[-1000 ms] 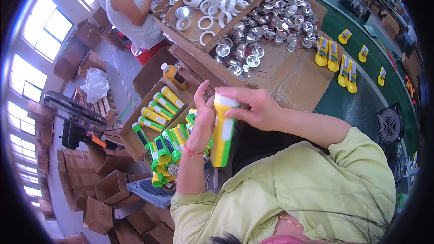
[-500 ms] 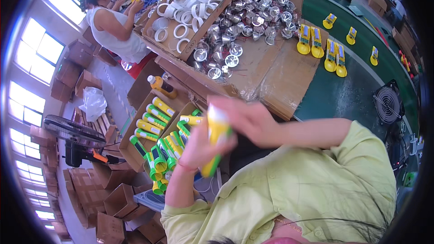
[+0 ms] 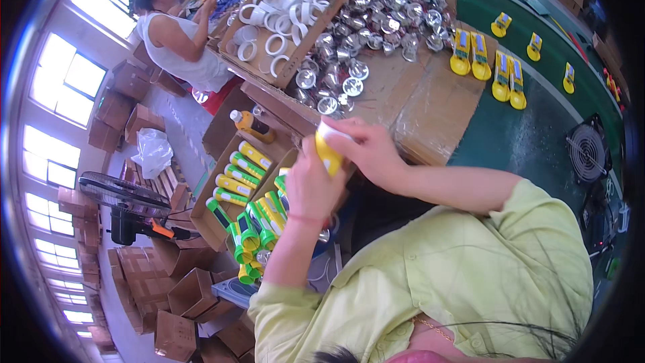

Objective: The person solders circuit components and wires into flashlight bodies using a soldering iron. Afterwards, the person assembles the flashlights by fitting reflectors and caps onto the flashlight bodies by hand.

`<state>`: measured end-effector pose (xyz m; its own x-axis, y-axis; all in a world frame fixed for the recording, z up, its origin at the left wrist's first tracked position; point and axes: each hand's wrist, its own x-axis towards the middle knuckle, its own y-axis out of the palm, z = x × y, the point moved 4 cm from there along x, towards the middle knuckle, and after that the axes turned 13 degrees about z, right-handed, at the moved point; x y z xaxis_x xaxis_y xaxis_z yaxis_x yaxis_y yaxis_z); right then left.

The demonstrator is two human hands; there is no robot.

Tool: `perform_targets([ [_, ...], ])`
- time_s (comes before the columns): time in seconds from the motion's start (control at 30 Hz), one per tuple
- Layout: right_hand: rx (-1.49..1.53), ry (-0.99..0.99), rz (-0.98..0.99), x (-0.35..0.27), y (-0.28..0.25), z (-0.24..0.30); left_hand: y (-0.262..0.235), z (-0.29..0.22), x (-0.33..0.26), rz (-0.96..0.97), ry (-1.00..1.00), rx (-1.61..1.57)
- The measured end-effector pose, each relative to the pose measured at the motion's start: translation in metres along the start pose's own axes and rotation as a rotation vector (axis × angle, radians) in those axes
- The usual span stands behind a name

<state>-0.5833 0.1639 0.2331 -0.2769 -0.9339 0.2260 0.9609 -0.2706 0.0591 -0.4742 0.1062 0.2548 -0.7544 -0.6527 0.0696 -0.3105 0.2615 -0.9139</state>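
Note:
A yellow flashlight point(image 3: 328, 156) with a white ring at its upper end is held in front of my chest. My left hand point(image 3: 312, 187) wraps round its body, hiding much of it. Closed over the white end are the fingers of my right hand point(image 3: 375, 153). Just left of my hands, yellow and green flashlights point(image 3: 259, 220) lie piled in a cardboard box. Beyond them, more flashlights point(image 3: 240, 173) rest in a row in a second box beside an orange-brown bottle point(image 3: 252, 126).
Silver reflectors point(image 3: 376, 23) with wires heap on cardboard, next to a box of white rings point(image 3: 275, 44). Yellow half-shells point(image 3: 500, 77) with circuit boards stand on the green bench point(image 3: 484, 138). A fan point(image 3: 124, 205) is at left; a co-worker point(image 3: 181, 40) stands at far left.
The flashlight has tilted, its lower end now concealed by my left hand. My right hand has come down round the white end. The whole view has shifted slightly.

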Motion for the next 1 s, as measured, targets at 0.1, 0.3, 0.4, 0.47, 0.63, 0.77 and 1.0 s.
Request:
perform_targets([
  [0.1, 0.031, -0.101, 0.090, 0.013, -0.001, 0.008, -0.015, -0.008, 0.004, -0.094, -0.031, 0.050],
  [0.3, 0.003, -0.380, 0.667, -0.002, 0.001, 0.066, -0.041, -0.009, -0.023, 0.487, 0.167, -0.977],
  [0.4, -0.108, -0.073, 0.446, 0.013, 0.009, 0.040, -0.030, 0.002, -0.012, 0.025, 0.002, -0.121],
  [0.47, 0.020, 0.104, 0.364, 0.010, 0.017, 0.021, -0.019, 0.004, -0.013, 0.017, -0.091, 0.120],
  [0.63, 0.116, -0.199, 0.433, 0.017, 0.007, 0.035, -0.032, 0.017, -0.016, 0.068, 0.122, -0.574],
  [0.77, -0.013, 0.009, 0.437, 0.029, 0.019, 0.032, -0.015, 0.028, -0.008, -0.014, 0.062, -0.460],
  [1.0, 0.259, -0.009, 0.498, 0.041, 0.031, 0.030, -0.027, 0.042, -0.012, -0.106, 0.139, -0.641],
])
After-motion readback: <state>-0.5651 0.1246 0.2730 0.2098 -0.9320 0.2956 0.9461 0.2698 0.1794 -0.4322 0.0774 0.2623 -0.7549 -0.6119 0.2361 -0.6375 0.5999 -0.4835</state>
